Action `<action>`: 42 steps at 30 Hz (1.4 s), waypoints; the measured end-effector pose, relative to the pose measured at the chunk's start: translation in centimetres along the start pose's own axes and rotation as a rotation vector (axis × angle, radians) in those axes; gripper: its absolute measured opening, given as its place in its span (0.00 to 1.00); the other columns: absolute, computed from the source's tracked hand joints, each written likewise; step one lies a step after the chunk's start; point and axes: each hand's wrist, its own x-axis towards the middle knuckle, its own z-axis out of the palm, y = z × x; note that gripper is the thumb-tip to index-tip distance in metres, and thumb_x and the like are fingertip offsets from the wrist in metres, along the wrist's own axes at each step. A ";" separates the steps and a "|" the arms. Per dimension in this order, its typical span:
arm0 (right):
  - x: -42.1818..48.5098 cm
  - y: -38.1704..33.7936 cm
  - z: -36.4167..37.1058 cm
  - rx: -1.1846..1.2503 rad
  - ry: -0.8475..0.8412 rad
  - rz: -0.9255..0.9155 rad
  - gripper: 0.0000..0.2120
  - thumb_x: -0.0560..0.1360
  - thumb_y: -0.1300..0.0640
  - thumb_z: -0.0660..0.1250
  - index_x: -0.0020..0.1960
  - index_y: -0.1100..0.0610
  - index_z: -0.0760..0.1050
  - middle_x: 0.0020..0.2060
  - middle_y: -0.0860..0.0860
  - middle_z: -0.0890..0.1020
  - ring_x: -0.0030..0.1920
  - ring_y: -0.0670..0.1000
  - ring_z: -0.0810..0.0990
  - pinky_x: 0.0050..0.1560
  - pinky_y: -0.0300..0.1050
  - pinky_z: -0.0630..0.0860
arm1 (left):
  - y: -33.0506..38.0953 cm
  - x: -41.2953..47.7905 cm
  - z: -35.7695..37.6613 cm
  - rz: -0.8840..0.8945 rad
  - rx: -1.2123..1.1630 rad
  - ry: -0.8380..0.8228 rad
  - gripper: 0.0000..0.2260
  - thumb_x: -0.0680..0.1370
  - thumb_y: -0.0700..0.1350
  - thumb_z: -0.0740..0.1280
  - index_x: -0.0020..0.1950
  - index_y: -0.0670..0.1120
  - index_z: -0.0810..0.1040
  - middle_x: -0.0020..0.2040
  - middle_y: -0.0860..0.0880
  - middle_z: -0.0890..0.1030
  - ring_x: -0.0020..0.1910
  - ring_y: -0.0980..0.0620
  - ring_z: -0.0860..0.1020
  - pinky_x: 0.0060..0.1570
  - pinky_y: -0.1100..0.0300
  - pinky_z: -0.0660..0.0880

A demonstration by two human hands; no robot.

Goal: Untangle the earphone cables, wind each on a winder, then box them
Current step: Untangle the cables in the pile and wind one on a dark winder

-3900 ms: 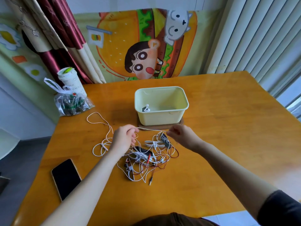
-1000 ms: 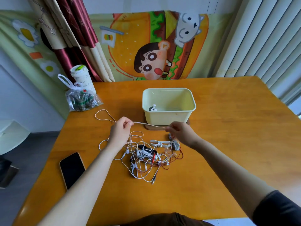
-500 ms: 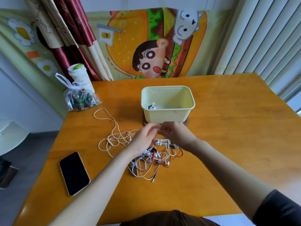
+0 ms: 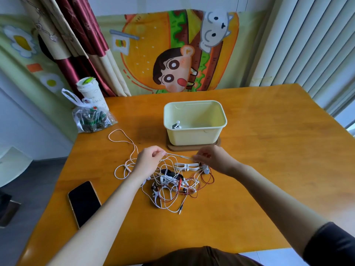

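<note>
In the tangle (image 4: 172, 187), single cables are too fine to trace. The near wall of the box (image 4: 194, 136) hides most of the earphone (image 4: 177, 124) inside. The right hand (image 4: 215, 159) covers one end of the white cable (image 4: 178, 155).

1. White cable (image 4: 178, 155): one stretch is pulled straight just above the table (image 4: 269, 150), pinched between the left hand (image 4: 148, 159) and the right hand (image 4: 213, 158). The rest trails off left in a big loose loop.
2. Tangle (image 4: 171, 189): a messy heap of white and thin red cables with a few earbuds mixed in, lying right below the hands. A jack plug (image 4: 180, 209) pokes out at the near edge.
3. Winder (image 4: 187, 167): white, kinda bone-shaped, lying flat at the heap's far edge, just beside the right hand.
4. Box (image 4: 195, 136): pale yellow, open-topped, upright behind the heap. There's a small white earphone bundle (image 4: 176, 125) in its near left corner.
</note>
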 end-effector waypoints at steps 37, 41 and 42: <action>0.0 0.0 -0.4 -0.072 0.101 0.093 0.08 0.77 0.55 0.66 0.49 0.59 0.79 0.42 0.52 0.80 0.43 0.51 0.78 0.43 0.42 0.74 | -5.5 -0.2 -0.7 -0.186 0.275 0.000 0.11 0.81 0.39 0.59 0.55 0.42 0.81 0.57 0.45 0.80 0.51 0.49 0.76 0.43 0.62 0.71; -0.1 -1.9 0.8 -0.063 0.094 -0.048 0.08 0.76 0.55 0.66 0.50 0.59 0.80 0.44 0.53 0.82 0.44 0.51 0.79 0.44 0.42 0.76 | -1.6 -1.0 0.5 0.017 0.195 -0.020 0.14 0.82 0.40 0.57 0.67 0.45 0.73 0.65 0.48 0.73 0.61 0.50 0.74 0.55 0.64 0.68; 0.0 -2.3 1.1 -0.050 0.092 -0.087 0.08 0.76 0.55 0.67 0.50 0.59 0.80 0.44 0.52 0.82 0.43 0.50 0.78 0.43 0.39 0.75 | -0.2 -1.3 0.8 0.083 0.120 -0.052 0.15 0.82 0.41 0.57 0.69 0.46 0.71 0.65 0.49 0.72 0.60 0.51 0.74 0.54 0.66 0.68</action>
